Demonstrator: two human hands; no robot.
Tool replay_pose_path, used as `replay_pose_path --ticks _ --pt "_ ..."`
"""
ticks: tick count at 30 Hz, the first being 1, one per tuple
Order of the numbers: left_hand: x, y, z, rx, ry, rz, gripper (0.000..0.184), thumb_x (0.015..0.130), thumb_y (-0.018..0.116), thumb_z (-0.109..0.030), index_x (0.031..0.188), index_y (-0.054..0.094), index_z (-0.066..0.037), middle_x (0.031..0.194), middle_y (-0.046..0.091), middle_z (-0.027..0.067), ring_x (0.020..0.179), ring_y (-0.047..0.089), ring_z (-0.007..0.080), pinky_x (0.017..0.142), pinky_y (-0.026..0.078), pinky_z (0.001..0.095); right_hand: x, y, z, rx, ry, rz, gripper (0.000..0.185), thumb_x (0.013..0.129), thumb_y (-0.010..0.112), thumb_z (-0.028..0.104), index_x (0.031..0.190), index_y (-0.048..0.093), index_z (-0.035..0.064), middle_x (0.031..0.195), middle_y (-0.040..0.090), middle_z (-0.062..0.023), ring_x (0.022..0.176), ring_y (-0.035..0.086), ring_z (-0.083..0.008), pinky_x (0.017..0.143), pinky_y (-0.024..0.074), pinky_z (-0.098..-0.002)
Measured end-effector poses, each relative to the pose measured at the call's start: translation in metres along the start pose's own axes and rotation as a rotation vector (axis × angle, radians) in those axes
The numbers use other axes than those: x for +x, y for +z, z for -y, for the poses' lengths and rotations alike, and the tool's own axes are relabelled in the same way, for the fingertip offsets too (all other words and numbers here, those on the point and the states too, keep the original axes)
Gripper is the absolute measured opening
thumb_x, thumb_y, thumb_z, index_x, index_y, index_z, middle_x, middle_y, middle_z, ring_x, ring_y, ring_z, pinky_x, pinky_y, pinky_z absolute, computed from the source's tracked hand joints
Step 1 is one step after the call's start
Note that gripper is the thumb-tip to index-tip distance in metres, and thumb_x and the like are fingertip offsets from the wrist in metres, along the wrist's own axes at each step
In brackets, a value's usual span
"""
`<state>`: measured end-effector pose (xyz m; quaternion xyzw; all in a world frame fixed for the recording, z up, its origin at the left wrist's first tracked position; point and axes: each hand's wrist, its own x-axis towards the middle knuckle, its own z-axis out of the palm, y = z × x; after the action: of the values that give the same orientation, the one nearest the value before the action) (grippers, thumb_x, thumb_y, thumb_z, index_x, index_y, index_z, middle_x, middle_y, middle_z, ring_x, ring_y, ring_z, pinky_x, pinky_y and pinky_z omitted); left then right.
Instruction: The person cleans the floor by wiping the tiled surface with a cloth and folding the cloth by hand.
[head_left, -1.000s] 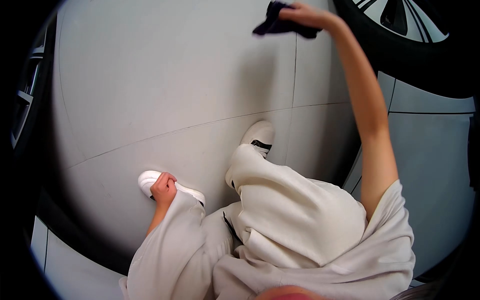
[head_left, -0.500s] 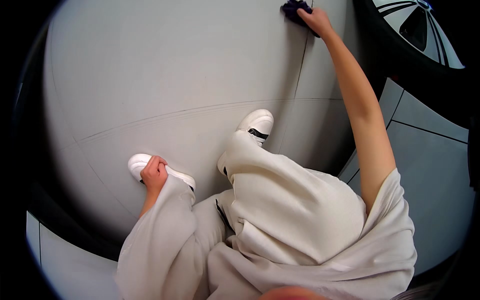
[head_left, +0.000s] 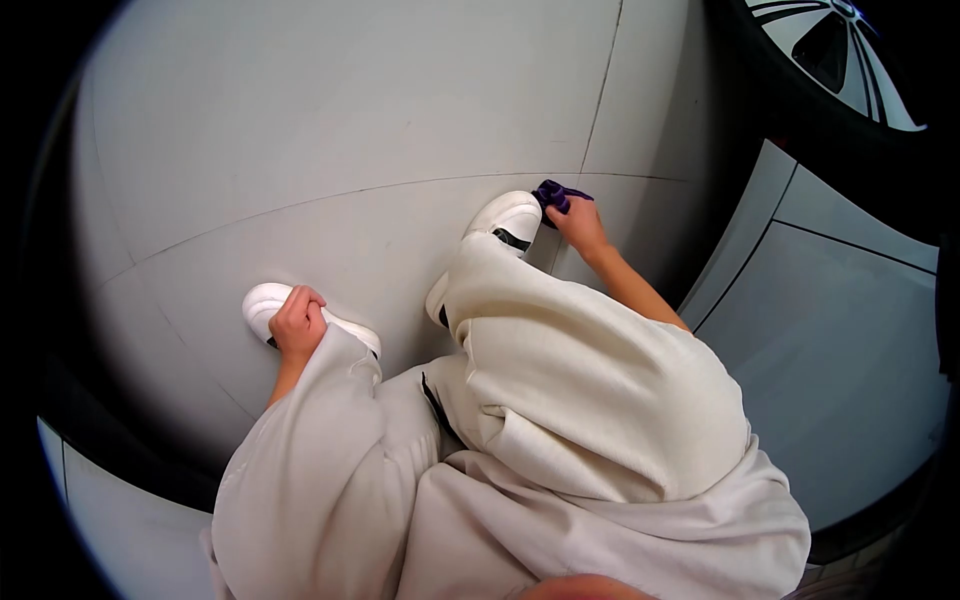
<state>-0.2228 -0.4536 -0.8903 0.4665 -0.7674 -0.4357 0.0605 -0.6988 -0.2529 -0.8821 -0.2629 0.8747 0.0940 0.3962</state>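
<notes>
A dark purple cloth [head_left: 556, 194] is bunched in the fingers of my right hand [head_left: 580, 226], low over the floor just right of the toe of my right shoe [head_left: 508, 215]. My left hand [head_left: 298, 322] is closed in a loose fist at my left knee, above the left shoe [head_left: 264, 305]. Whether anything is inside that fist is hidden. Light beige trousers [head_left: 590, 400] cover my bent legs.
Pale floor tiles [head_left: 300, 110] with thin dark seams lie ahead. A car wheel [head_left: 840, 60] stands at the upper right, above light grey car body panels [head_left: 850, 320]. Another light panel [head_left: 130, 520] shows at the lower left.
My right hand has come back from the top of the view to beside the right shoe, cloth still held. The left hand stays at the knee. The view has shifted slightly.
</notes>
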Motion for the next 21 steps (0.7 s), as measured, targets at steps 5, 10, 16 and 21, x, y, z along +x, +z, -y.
replay_pose_path --ticks 5,10,16,21 --pt "-0.003 0.002 0.005 -0.025 0.0 -0.005 0.017 0.08 0.053 0.004 0.073 0.06 -0.01 0.071 0.062 0.0045 0.052 0.055 0.0258 0.048 0.041 0.0367 -0.005 0.019 -0.011 0.097 0.008 -0.138 0.036 0.086 0.07 0.034 0.088 0.072 -0.0027 0.078 0.071 -0.023 0.071 0.069 -0.0387 0.07 0.0537 -0.0458" --pt "-0.005 0.003 0.006 -0.054 -0.027 -0.018 0.017 0.081 0.052 0.004 0.074 0.061 -0.009 0.072 0.063 0.005 0.054 0.057 0.0255 0.05 0.042 0.0359 -0.009 0.027 -0.011 0.167 0.072 -0.256 0.039 0.085 0.068 0.037 0.089 0.073 -0.0012 0.08 0.072 -0.0224 0.076 0.07 -0.0399 0.073 0.0542 -0.0466" --pt "-0.002 0.002 0.003 -0.079 -0.018 0.022 0.018 0.083 0.052 0.004 0.077 0.063 -0.008 0.074 0.065 0.0054 0.057 0.061 0.0226 0.053 0.045 0.0324 -0.012 0.039 -0.021 0.284 0.177 -0.278 0.043 0.085 0.062 0.041 0.092 0.074 0.0007 0.085 0.072 -0.0233 0.083 0.07 -0.0417 0.077 0.054 -0.0481" --pt "-0.002 0.002 0.001 -0.106 -0.063 0.067 0.019 0.086 0.051 0.004 0.078 0.063 -0.007 0.074 0.065 0.0045 0.06 0.064 0.0182 0.054 0.047 0.031 -0.018 0.047 -0.015 0.395 0.243 -0.35 0.045 0.088 0.062 0.042 0.095 0.073 -0.0014 0.086 0.072 -0.025 0.082 0.07 -0.0417 0.078 0.0536 -0.0462"
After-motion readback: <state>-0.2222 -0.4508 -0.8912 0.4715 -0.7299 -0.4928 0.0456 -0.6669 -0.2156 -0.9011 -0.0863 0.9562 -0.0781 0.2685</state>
